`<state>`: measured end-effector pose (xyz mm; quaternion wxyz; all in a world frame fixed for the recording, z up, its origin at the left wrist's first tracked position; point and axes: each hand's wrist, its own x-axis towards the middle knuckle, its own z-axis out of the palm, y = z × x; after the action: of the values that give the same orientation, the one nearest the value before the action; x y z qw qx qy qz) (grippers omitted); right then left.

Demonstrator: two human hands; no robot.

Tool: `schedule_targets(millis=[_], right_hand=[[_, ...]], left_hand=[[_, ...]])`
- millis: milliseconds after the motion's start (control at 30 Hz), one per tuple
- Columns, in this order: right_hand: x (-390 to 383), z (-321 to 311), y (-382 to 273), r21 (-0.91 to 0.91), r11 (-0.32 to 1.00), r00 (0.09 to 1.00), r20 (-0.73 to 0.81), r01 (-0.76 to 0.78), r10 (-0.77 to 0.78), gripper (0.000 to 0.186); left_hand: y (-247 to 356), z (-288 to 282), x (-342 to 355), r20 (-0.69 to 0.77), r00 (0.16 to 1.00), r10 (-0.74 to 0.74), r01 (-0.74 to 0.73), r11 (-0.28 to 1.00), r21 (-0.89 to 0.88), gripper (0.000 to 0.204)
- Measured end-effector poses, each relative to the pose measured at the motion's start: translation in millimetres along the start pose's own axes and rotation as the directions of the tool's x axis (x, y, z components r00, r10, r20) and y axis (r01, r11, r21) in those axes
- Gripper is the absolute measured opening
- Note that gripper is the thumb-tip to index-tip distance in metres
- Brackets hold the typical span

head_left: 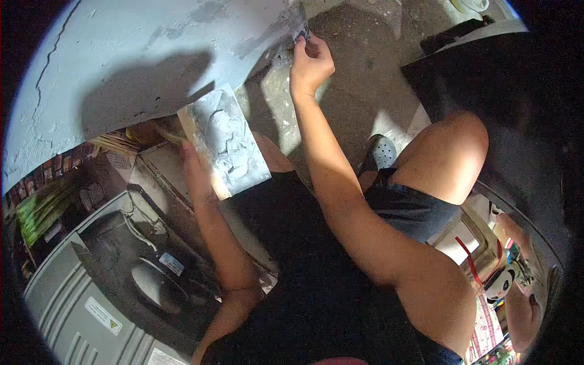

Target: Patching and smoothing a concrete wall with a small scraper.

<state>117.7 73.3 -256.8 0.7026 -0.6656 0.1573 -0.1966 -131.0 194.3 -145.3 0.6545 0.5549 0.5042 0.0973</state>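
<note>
My left hand [192,164] holds a flat rectangular board [254,184] by its left side, with the fingers partly hidden beneath it. Wet-looking grey filler paste [230,143] lies in uneven lumps on top of the board. Ahead, my right arm reaches up to the edge of a pale, painted wall [140,36]. There my right hand [312,64] is closed in a pinch on a small dark thing, too unclear to name, against the wall edge. Darker grey smears [267,33] mark the wall beside these fingers.
A long crack [52,52] runs down the wall at the left. Below it stand a grey plastic casing [79,298] and a green bundle [42,210]. A black panel [505,97] rises at the right, near my bent knee. Stained concrete floor [359,79] lies ahead.
</note>
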Motion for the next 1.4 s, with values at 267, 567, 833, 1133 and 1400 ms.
schedule_targets(millis=[267,567,833,1133,1400], right_hand=[[-6,3,-1,-0.056,0.998,0.999,0.047,0.016,-0.014,0.020],[-41,48,-23,-0.122,0.988,0.995,0.061,0.092,-0.085,0.023],[-59,38,-24,-0.177,0.978,0.986,0.143,0.107,-0.082,0.024],[-39,-18,-7,-0.083,0.996,0.994,0.107,0.016,-0.007,0.021],[33,8,24,-0.051,0.990,0.991,0.045,0.132,-0.130,0.021]], left_hand=[[1,-3,2,-0.011,1.000,-0.007,0.007,1.000,0.030,0.086],[2,-14,9,0.024,0.999,0.035,-0.036,0.999,0.027,0.074],[-2,-8,12,0.035,0.997,0.076,-0.078,0.994,0.071,0.082],[-2,-6,9,0.020,0.995,0.100,-0.100,0.994,0.031,0.081],[-7,-11,17,0.031,0.998,0.047,-0.050,0.996,0.076,0.070]])
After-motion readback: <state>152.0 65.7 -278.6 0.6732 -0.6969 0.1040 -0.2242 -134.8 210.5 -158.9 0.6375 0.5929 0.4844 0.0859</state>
